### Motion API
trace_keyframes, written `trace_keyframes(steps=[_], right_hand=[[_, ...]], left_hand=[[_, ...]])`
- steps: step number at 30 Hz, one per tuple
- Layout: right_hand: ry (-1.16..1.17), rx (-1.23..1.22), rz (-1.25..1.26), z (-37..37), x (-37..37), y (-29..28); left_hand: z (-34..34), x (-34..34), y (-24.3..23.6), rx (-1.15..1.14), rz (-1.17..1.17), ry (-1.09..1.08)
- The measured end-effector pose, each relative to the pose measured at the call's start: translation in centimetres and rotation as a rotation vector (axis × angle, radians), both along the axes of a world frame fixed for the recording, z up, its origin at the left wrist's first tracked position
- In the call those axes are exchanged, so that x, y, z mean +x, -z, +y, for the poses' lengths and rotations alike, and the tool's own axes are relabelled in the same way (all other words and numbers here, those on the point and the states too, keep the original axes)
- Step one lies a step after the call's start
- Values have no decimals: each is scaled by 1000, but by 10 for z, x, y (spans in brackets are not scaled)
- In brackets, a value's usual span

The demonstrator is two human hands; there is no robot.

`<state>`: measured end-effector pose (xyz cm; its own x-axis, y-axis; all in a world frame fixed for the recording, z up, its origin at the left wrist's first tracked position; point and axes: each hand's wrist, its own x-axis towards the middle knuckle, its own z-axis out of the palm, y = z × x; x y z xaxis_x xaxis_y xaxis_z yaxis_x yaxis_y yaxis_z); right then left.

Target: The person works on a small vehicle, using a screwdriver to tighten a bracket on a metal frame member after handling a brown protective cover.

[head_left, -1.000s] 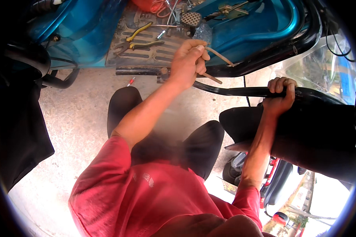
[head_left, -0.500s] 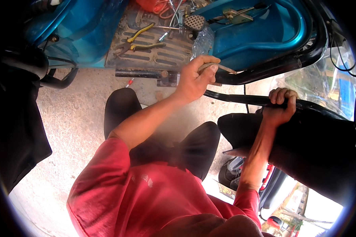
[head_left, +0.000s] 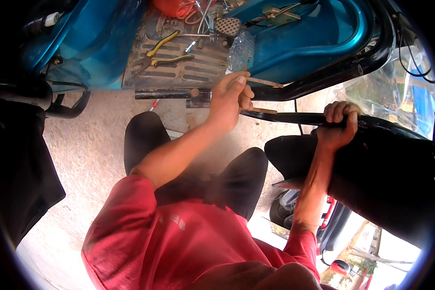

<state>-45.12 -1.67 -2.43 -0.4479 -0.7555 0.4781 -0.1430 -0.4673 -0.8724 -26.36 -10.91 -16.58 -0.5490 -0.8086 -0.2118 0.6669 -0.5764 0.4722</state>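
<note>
Lower rod end (head_left: 267,111) nearer black tube (head_left: 300,118)

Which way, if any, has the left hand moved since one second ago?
Yes: the left hand has moved toward the person's body, now farther from the textured pedal than before.

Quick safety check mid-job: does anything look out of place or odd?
Yes: spread yellow-handled pliers lie loose on the dirty footboard near the pedal, where feet would likely go. No spill shows.
</note>
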Motion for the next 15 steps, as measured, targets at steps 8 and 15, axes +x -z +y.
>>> trace_keyframes(steps=[8, 15], right_hand=[[20, 6, -18, 1, -2, 1], [58, 14, -9, 1, 0, 0]], left_hand=[[16, -2, 9, 18, 65, 10], [27, -3, 9, 100, 138, 23]])
